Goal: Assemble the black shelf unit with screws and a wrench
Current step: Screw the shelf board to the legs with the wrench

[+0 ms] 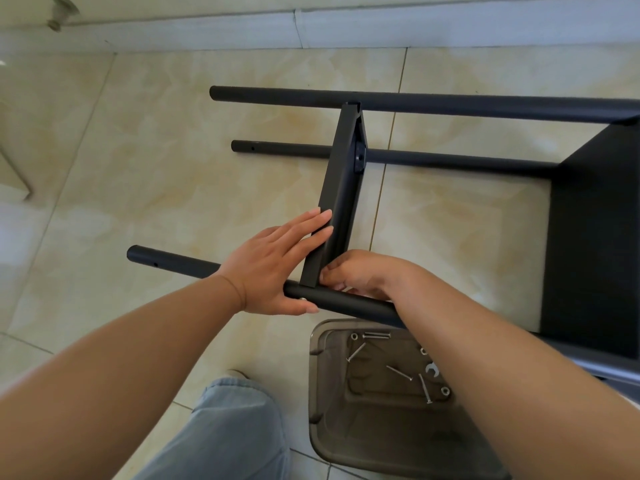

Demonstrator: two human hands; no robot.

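The black shelf unit lies on its side on the tiled floor, with round black poles (450, 103) running left to right. A black shelf panel (341, 188) stands edge-on between the far pole and the near pole (180, 263). My left hand (277, 265) lies flat with straight fingers against the panel's left face, its thumb under the near pole beside a silver screw head (303, 299). My right hand (360, 275) is curled at the joint of panel and near pole; what its fingertips hold is hidden.
A grey plastic tray (332, 420) sits on the floor below my right arm, holding several long screws (398, 373), washers and a small wrench (433, 370). A second black shelf panel (595, 237) is fixed at the right. My jeans-clad knee (235, 427) is at bottom centre.
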